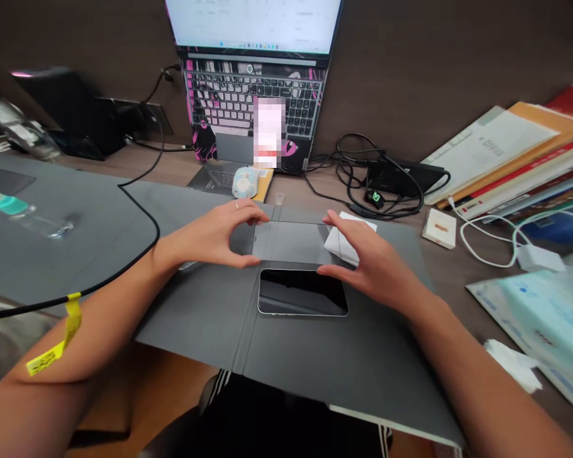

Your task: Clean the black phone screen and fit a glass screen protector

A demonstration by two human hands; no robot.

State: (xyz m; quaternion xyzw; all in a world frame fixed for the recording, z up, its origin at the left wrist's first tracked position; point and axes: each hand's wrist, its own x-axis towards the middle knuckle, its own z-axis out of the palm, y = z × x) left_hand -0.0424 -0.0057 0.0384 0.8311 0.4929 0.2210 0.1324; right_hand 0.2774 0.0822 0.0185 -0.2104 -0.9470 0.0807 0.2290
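Left hand (209, 238) and right hand (376, 264), half-open, fingers and thumbs spanning a transparent sheet (293, 243); smartphone (303, 292) lies just below, nearer the desk's (443, 275) front edge.

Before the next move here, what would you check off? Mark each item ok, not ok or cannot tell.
1. Phone lying on the grey mat, screen up: ok.
2. Clear sheet not covering the phone in this view: ok, it shows just beyond it.
3. Left hand and right hand at opposite ends of the sheet: ok.
4. Firm grip on the sheet's edges: cannot tell.
5. Sheet apart from the white item behind it: cannot tell, they overlap in view.
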